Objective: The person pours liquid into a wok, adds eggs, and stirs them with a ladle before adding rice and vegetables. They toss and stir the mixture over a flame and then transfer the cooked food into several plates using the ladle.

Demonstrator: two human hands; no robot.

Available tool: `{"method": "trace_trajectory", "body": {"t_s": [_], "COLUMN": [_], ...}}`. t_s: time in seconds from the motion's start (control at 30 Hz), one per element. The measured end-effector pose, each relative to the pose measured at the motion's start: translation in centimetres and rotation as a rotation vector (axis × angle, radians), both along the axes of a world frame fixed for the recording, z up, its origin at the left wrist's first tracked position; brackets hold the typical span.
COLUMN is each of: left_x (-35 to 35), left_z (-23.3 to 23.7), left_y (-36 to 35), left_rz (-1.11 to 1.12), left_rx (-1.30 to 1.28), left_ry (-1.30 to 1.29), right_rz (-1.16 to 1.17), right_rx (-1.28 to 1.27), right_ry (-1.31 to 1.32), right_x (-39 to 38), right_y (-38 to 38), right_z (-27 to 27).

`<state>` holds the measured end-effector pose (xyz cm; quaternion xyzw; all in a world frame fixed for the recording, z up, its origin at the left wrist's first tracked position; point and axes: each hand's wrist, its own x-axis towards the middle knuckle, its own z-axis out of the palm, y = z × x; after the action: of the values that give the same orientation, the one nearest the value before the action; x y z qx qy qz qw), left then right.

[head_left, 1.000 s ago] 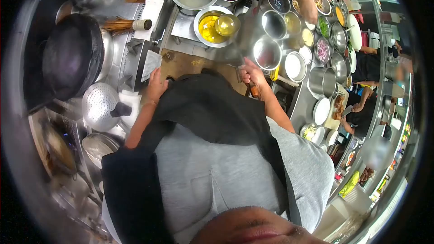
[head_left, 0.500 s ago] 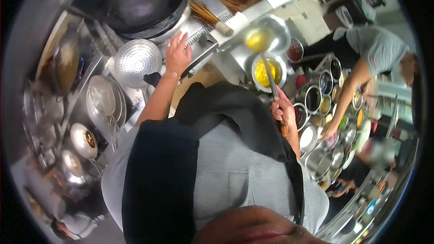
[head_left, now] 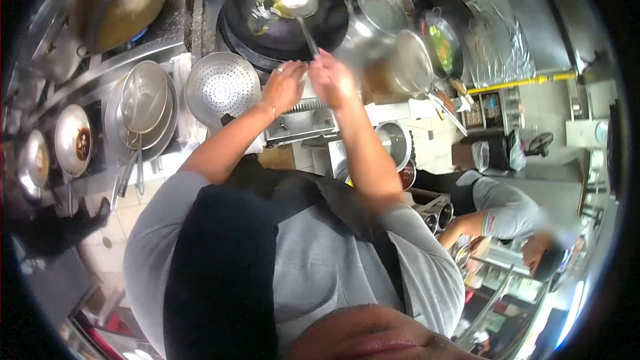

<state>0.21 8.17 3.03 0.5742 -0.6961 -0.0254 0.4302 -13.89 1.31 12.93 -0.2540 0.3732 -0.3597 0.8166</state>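
Note:
My right hand [head_left: 331, 80] is wrapped round the handle of a long metal ladle [head_left: 297, 3]. The ladle's bowl is over the inside of a large black wok [head_left: 233, 7], beside a glossy yellowish pool [head_left: 262, 19]. Close to the wok's near rim, my left hand [head_left: 285, 85] has its fingers stretched towards the wok, just left of my right hand. A perforated metal strainer [head_left: 223, 87] lies left of my left wrist.
Mesh strainers [head_left: 145, 97] and small pans [head_left: 73, 137] stand on the left, by another wok [head_left: 137, 7] over a blue flame. Behind my right hand are a metal pot [head_left: 380, 10] and a pan of vegetables [head_left: 440, 43]. A co-worker [head_left: 507, 207] bends over containers at right.
The ladle in my right hand has gone from the bowl of yellow liquid to the wok. My left hand has come closer to the wok's rim. The view has turned right.

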Motion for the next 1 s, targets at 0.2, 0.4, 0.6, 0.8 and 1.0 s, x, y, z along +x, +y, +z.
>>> {"method": "trace_trajectory", "body": {"t_s": [0.2,0.4,0.6,0.8,1.0], "left_x": [5.4,10.2,8.3,6.9,9.0], "left_z": [0.7,-1.9,-3.8,-6.5,-14.3], "left_y": [13.7,17.8,17.1,17.2,14.3], "left_rz": [0.138,0.452,0.349,0.450,0.424], "left_rx": [0.278,0.791,0.881,0.773,0.914], "left_ry": [0.165,0.148,0.249,0.235,-0.016], "right_rz": [0.074,0.326,0.345,0.396,0.525], "right_rx": [-0.502,-0.085,-0.823,-0.724,-0.955], "right_ry": [0.889,0.528,1.136,1.541,1.462], "right_x": [-1.5,-2.2,0.7,-6.1,-9.1], "right_y": [2.9,2.2,-6.5,7.7,13.6], "right_z": [-2.0,2.2,-5.9,-2.0,-1.2]}}
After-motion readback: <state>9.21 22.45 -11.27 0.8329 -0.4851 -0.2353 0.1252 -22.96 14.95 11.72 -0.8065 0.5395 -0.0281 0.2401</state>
